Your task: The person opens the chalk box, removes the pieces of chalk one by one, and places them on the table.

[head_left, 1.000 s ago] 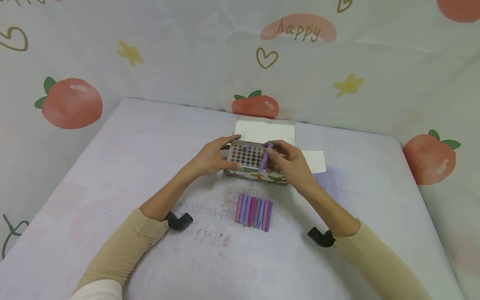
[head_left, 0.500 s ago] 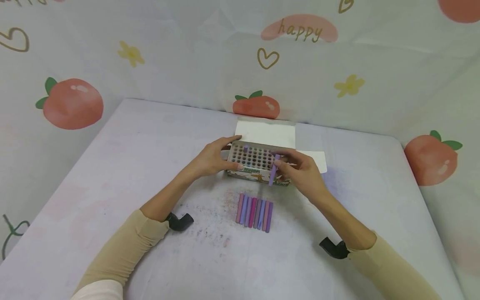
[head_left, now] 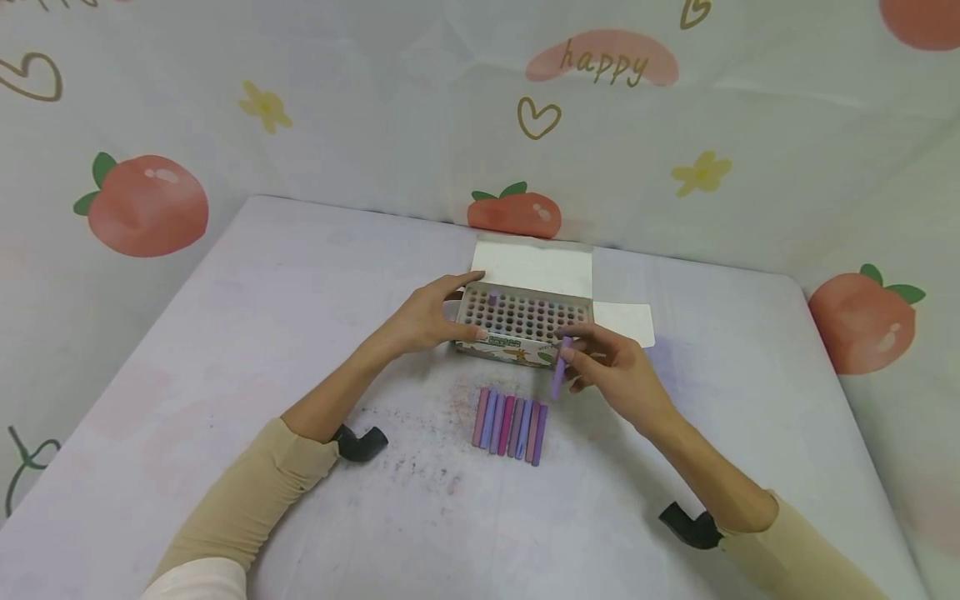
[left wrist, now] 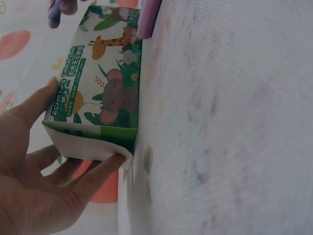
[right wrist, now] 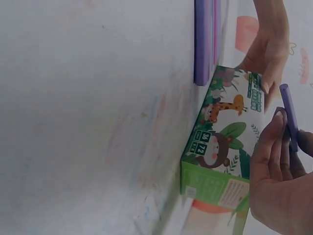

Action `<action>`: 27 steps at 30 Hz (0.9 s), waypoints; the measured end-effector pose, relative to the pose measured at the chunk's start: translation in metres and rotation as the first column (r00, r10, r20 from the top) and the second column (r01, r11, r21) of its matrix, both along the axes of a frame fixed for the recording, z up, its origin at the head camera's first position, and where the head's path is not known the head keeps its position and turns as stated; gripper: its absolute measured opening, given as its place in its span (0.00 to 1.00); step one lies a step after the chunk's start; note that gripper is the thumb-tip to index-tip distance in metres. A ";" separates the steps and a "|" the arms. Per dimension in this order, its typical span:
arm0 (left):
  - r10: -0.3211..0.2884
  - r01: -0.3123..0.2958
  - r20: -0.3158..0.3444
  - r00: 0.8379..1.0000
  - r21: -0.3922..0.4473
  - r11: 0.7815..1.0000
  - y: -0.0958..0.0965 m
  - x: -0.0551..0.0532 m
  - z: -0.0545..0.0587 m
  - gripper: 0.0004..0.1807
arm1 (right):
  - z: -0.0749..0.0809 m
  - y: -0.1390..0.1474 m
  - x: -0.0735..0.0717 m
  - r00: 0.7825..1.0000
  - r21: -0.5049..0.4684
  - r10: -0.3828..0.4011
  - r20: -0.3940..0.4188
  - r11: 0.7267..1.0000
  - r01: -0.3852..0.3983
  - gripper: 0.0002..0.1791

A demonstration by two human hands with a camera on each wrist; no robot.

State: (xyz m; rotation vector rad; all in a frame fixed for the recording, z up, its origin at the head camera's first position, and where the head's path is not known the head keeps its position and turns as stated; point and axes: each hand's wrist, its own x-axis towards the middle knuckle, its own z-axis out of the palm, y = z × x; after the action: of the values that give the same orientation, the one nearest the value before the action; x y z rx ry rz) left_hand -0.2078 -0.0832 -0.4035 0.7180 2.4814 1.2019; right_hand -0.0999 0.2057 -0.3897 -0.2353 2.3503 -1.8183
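A printed chalk box (head_left: 517, 351) with cartoon animals lies with its lid folded back, its top a grid of round holes. My left hand (head_left: 420, 319) grips the box's left end, thumb at the front edge; in the left wrist view its fingers reach round the end flap (left wrist: 93, 146). One purple chalk (head_left: 492, 297) stands up out of a hole near the back left. Just in front of the box's right corner, my right hand (head_left: 626, 371) pinches a purple chalk stick (right wrist: 289, 113) between thumb and fingers, above the table. A row of chalk sticks (head_left: 510, 427), purple, blue and pink, lies before the box.
The white lid (head_left: 534, 262) leans back behind the box, and a side flap (head_left: 626, 322) sticks out to its right. Chalk smudges mark the white tabletop (head_left: 405, 517). A patterned cloth (head_left: 360, 125) hangs behind. A black curved piece (head_left: 362, 444) sits at each sleeve cuff.
My right hand has carried the purple chalk stick from over the holes to the right and toward me, past the box's front edge. The left hand stays on the box.
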 end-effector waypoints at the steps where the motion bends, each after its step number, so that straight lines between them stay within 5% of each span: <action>1: 0.000 0.000 0.002 1.000 0.001 1.000 0.000 0.000 0.000 0.48 | -0.001 0.000 0.001 1.000 0.005 0.000 0.004 1.000 0.000 0.19; 27: -0.025 0.025 -0.006 1.000 -0.010 1.000 -0.001 -0.002 0.001 0.50 | -0.033 0.011 0.024 0.986 0.004 0.032 0.165 0.999 -0.033 0.20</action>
State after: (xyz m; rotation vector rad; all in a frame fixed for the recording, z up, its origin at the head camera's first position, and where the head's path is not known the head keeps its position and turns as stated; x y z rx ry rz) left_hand -0.2103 -0.0841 -0.4024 0.7489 2.4742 1.1792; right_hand -0.0764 0.2163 -0.4226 -0.1170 2.2267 -1.7429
